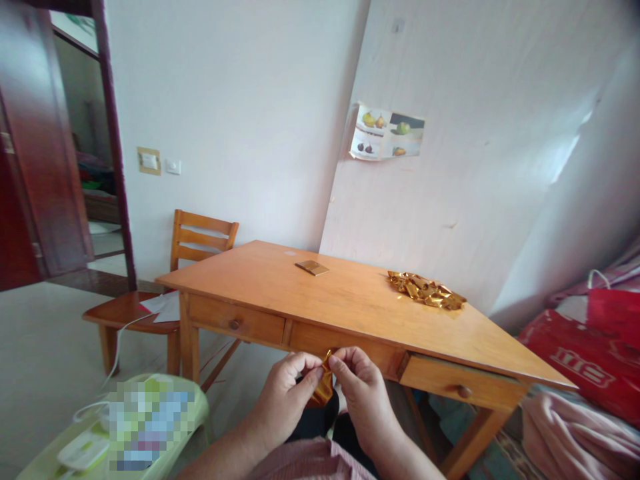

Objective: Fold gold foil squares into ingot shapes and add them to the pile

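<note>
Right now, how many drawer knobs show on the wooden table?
2: one knob on the left drawer, another knob on the right drawer. The left hand and right hand may hide one between.

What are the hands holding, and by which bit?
The left hand and right hand pinch a shiny gold piece by its narrow upper end.

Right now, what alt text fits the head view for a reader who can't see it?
A person's left hand and right hand pinch shiny gold material in front of a wooden table. On it lie a crumpled gold heap and a small flat item; a chair stands at left.
</note>
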Demonstrator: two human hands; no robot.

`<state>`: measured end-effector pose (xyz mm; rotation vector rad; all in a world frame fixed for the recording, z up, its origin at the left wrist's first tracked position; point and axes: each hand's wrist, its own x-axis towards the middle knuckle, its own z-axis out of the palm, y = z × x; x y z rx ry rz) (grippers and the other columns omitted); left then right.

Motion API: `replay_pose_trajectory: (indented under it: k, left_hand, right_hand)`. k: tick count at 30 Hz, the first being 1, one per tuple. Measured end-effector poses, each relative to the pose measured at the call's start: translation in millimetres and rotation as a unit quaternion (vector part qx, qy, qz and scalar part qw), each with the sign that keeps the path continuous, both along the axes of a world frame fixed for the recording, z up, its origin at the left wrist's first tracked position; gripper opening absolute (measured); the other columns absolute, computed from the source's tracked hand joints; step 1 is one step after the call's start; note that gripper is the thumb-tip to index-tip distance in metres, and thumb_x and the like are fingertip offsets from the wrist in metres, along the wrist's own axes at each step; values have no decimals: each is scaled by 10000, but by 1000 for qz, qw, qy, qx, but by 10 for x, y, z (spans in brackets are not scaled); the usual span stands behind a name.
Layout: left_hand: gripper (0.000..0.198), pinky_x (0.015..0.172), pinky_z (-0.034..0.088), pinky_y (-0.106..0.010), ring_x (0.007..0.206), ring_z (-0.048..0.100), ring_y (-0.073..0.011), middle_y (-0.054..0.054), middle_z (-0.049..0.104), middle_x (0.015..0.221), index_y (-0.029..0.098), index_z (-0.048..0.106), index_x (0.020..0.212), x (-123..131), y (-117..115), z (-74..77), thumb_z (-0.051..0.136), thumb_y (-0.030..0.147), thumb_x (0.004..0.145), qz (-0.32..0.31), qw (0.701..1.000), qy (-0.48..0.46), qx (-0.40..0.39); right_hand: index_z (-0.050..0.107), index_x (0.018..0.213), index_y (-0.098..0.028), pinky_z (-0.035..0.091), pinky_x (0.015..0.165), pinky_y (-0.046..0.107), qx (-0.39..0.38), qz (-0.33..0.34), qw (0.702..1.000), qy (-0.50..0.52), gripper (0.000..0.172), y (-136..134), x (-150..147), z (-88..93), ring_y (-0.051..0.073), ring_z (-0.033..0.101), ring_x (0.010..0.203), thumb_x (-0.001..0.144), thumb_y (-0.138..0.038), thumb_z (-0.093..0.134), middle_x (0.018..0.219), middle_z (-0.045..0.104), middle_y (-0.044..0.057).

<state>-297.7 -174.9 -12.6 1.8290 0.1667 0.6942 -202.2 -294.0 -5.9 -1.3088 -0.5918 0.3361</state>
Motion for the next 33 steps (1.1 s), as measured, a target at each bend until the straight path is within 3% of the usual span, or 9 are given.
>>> replay_pose_trajectory:
  k: [5, 10, 16, 26, 33]
  left_hand:
    - [336, 748, 451, -285, 791, 613, -194, -58, 701, 840, 147, 715, 917, 5, 17, -22, 665, 473, 856, -78, 984, 20, -159]
    - [321, 769, 449, -285, 827, 616, -200, -59, 704, 864, 148, 716, 941, 5, 24, -29, 708, 448, 828, -105, 968, 25, -227]
    - [320, 745, 450, -278, 784, 592, -188, -52, 700, 824, 148, 722, 942, -27, -31, 53, 686, 452, 849, -106, 969, 30, -222]
    - [312, 698, 418, -246, 702, 524, -143, -12, 621, 722, 145, 699, 802, -28, -67, 63, 689, 454, 846, -102, 975, 32, -193]
    - [275, 677, 407, -243, 678, 514, -138, -10, 627, 716, 152, 690, 781, -36, -84, 28, 682, 419, 845, -100, 974, 38, -198]
  right_hand:
    - [601, 788, -186, 253, 512, 221, -4, 38, 998, 56, 288, -48, 28, 8, 88, 364, 546, 809, -436, 741, 606, 476, -53]
    - [627, 840, -179, 228, 503, 212, 1, 57, 995, 84, 255, -91, 2, 41, 82, 365, 551, 860, -426, 687, 629, 492, -42]
    - [629, 838, -184, 280, 523, 209, -7, 71, 997, 41, 286, -61, -15, 19, 76, 384, 559, 788, -426, 774, 641, 494, -55]
    - [620, 763, -178, 303, 546, 223, -16, 40, 999, 7, 247, -66, 10, -41, 87, 402, 556, 849, -396, 698, 589, 499, -49]
    - [585, 686, -184, 230, 475, 232, -11, 45, 995, 85, 318, -67, 22, -22, 84, 399, 491, 854, -443, 661, 571, 503, -39]
